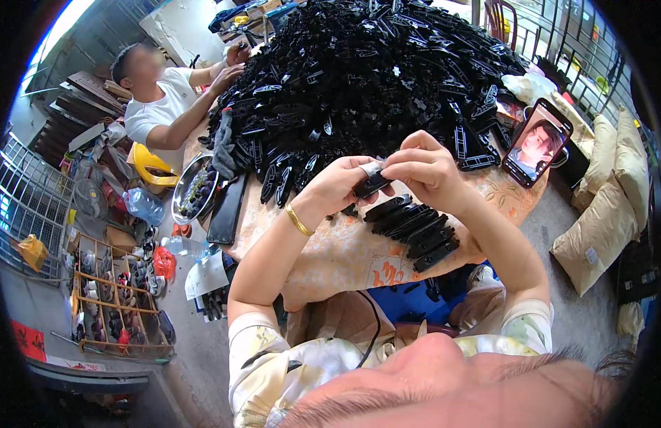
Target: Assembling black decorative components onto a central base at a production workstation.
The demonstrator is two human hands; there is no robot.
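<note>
Both my hands meet over the table's near edge on one black plastic clip (371, 182). My left hand (335, 187) grips its lower end, with a gold bangle on that wrist. Over the clip's upper end, the fingers of my right hand (426, 167) pinch it together with a small grey metal piece. Just below my hands, a neat row of black clips (416, 227) lies on the patterned tablecloth (344, 250). Behind my hands rises a big heap of loose black clip parts (373, 64).
A phone (537, 143) with a lit screen stands propped at the right of the table. A metal bowl (193, 189) and a dark flat tablet (227, 208) sit at the left edge. Another person in a white shirt (163, 100) works at the far left. Sacks (605, 207) lie right.
</note>
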